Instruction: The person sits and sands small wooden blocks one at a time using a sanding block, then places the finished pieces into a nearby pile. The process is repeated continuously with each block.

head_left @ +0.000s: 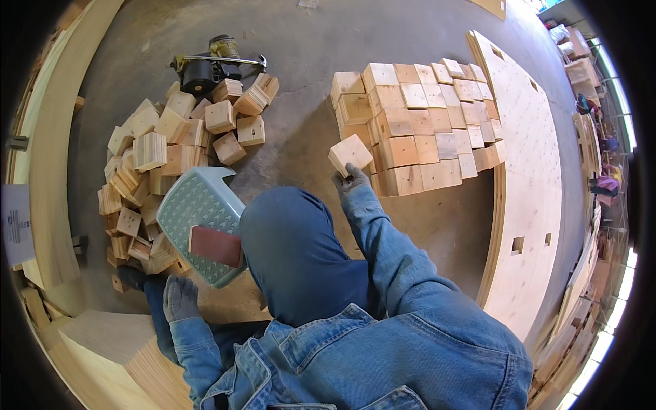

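Gripped in my gloved right hand (pixel 351 176) is a square wooden block (pixel 350 153), held beside the left end of a neat stack of wooden blocks (pixel 424 130). Some of my right fingers are hidden by the block. At the lower left, my gloved left hand (pixel 181 298) is empty, its fingers stretched out beside my leg. The nearest thing to it is a light blue plastic step stool (pixel 198 184), which carries a flat dark red piece (pixel 214 246). A loose heap of wooden blocks (pixel 150 150) lies just past the stool.
A yellow and black power tool (pixel 217 63) rests on the floor behind the heap. Long wooden panels with square cutouts (pixel 529 171) lie right of the stack. Another long board (pixel 51 150) runs along the left, and a large timber piece (pixel 113 335) is at the lower left.
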Available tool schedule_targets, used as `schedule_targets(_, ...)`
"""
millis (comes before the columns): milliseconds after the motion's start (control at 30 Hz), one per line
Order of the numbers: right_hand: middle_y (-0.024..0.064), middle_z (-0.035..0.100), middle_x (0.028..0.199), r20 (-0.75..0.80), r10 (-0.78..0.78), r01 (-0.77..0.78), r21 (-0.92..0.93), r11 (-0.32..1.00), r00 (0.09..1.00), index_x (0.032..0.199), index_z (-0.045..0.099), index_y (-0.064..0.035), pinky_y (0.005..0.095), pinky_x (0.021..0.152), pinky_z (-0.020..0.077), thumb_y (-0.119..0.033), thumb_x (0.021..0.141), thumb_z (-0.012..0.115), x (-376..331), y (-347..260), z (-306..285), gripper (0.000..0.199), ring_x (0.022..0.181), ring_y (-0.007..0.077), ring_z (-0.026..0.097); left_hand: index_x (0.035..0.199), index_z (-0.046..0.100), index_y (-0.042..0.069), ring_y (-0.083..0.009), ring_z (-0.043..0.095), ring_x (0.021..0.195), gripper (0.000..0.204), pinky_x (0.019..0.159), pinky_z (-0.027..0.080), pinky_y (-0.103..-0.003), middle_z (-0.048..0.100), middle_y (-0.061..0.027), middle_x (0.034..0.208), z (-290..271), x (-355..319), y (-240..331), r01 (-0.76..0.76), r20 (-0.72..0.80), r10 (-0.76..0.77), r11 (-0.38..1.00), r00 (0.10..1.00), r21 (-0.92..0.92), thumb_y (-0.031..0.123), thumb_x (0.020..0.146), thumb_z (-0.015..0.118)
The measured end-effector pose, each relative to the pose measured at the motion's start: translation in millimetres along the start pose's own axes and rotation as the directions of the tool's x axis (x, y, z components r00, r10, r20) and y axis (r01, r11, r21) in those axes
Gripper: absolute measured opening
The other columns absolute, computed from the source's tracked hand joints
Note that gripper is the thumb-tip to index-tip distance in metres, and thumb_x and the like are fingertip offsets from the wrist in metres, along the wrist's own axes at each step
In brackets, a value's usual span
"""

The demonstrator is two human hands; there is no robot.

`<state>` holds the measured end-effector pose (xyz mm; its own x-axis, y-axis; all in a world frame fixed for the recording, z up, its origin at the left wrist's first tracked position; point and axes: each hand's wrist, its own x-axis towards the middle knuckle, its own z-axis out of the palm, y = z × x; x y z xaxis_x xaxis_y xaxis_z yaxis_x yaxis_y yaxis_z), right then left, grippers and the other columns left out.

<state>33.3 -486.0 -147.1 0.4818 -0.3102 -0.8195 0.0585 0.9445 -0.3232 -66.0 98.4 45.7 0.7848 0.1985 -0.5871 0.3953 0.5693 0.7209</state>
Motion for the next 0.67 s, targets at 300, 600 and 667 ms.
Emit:
schedule_targets(300, 0.0061, 0.059, 0.107, -0.132, -0.213, 0.219, 0.031, 0.975, 0.968, 0.118, 0.067, -0.0128, 0.0463, 0.081, 0.0586, -0.020, 0.093, 0.080, 67, -24, 24, 0.029, 0.088, 0.0284, 0.059, 0.145, 0.056, 0.005, -0.0332, 0.068, 0.109, 0.044, 0.089, 0.060, -0.046, 0.066, -0.0171, 0.131, -1, 17, -11, 0.065, -0.013, -0.064, 0.997, 0.998, 0.051, 0.014, 0.103, 0.064)
schedule_targets(600, 0.0119, 0.055, 0.131, -0.205, -0.193, 0.140, -0.249, 0.959, 0.960, 0.142, 0.051, -0.0137, 0.0532, 0.087, 0.0614, -0.031, 0.099, 0.074, 98, -43, 42, 0.051, 0.105, 0.0332, 0.062, 0.150, 0.051, 0.005, -0.0290, 0.067, 0.111, 0.054, 0.091, 0.059, -0.045, 0.063, -0.0192, 0.136, 17, 39, -29, 0.073, -0.148, -0.031, 0.956, 0.989, 0.285, 0.020, 0.101, 0.069)
schedule_targets(667, 0.0084, 0.058, 0.135, -0.180, -0.184, 0.141, -0.231, 0.963, 0.966, 0.145, 0.052, -0.0142, 0.0477, 0.080, 0.0638, -0.036, 0.098, 0.075, 95, -40, 44, 0.057, 0.102, 0.0302, 0.063, 0.152, 0.049, 0.006, -0.0283, 0.066, 0.113, 0.060, 0.093, 0.058, -0.044, 0.060, -0.0204, 0.141, 9, 40, -32, 0.059, -0.121, -0.016, 0.930, 0.993, 0.363, 0.024, 0.100, 0.072)
